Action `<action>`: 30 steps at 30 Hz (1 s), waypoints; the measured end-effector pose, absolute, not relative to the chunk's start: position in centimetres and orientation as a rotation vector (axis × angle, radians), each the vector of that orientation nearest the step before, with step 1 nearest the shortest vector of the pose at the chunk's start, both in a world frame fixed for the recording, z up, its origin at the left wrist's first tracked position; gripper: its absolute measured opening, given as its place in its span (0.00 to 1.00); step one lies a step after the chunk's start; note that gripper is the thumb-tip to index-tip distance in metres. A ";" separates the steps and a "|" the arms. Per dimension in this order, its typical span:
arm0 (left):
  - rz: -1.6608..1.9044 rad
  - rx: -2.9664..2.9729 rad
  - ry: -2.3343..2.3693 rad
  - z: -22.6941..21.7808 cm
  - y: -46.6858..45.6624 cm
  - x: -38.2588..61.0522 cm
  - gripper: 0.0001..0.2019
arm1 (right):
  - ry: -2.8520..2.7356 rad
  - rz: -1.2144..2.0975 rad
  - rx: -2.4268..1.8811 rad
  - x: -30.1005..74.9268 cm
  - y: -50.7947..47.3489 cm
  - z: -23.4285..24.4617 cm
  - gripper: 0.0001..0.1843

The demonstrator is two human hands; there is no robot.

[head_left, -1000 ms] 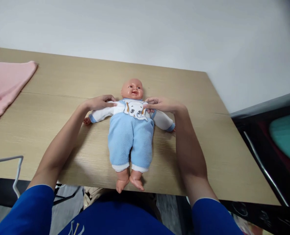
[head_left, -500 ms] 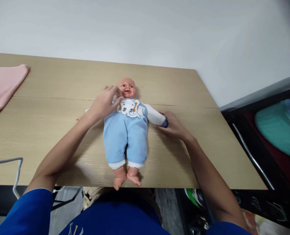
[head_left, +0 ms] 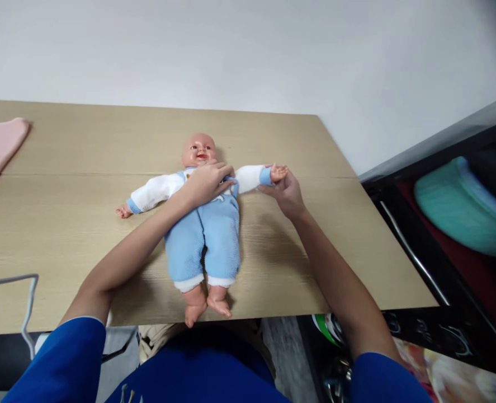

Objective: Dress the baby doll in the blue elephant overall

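A pink cloth [head_left: 0, 148] lies at ten o'clock on the table [head_left: 84, 145], well apart from the doll [head_left: 222, 235], on its back at center. The person's left hand [head_left: 206, 183] covers its chest, fingers loosely curled; whether they grip fabric cannot be told. The feet [head_left: 195, 308], at six o'clock, reach the near edge and could slip over if dragged. At two o'clock, the right hand [head_left: 288, 196] has fingers partly closed round the doll's wrist, where a hard tug might twist the body.
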State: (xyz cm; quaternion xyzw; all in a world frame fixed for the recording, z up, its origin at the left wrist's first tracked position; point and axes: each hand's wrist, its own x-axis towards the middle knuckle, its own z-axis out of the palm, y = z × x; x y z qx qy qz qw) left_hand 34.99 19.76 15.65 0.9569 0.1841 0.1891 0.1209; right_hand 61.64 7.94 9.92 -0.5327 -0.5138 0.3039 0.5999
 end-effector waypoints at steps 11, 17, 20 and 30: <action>0.779 2.294 0.318 17.1 18.3 33.2 0.25 | -1.765 0.545 -1.357 56.3 8.9 11.8 0.23; 0.797 2.105 0.419 16.0 18.9 34.5 0.19 | -1.713 0.729 -1.232 56.9 7.8 11.1 0.27; 0.737 2.151 0.482 15.0 19.5 35.1 0.17 | -1.468 0.860 -1.256 56.3 7.6 10.1 0.29; 0.648 2.263 0.663 14.4 20.0 35.0 0.13 | -0.989 0.974 -1.365 54.0 8.1 8.7 0.31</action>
